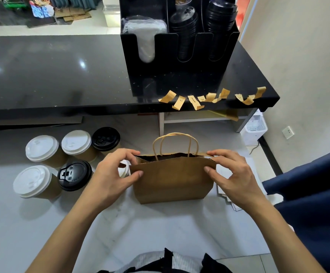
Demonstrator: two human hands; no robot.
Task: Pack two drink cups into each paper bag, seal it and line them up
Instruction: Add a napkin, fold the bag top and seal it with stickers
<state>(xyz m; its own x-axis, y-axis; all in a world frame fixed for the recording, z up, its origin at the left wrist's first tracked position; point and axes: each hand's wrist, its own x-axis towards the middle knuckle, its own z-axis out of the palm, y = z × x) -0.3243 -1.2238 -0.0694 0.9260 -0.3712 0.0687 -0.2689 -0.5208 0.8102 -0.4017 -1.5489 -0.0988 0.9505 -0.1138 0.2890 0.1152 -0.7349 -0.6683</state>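
Kraft paper bag (172,180) stands upright mid-frame on the pale surface (160,229), mouth open at the top edge, twisted paper handles (175,142) standing up. Left hand (112,174) pinches the bag's left top corner: thumb on the near panel, fingers curled over the rim. Right hand (233,174) does the same at the right top corner, grip closed on the paper edge. Bare surface between the bag and the body, plenty of room there. Just right of the bag, a few flat white sheets (227,194) lie partly under the right hand; beyond them a dark blue cloth (308,194) crowds the right margin. Left of the bag: five lidded drink cups in a cluster, white-lid cup (32,181) and black-lid cup (74,175) nearer, two white-lid cups (41,147) (77,142) and another black-lid one (106,138) behind. One more white lid (125,170) peeks out behind the left hand, touching or near the bag side, can't tell. Further back a black counter (61,71) sits higher; kraft sticker strips (195,99) hang along its front edge on the right. Black lid organizer (179,46) stands on it, holding stacked black lids (183,26).
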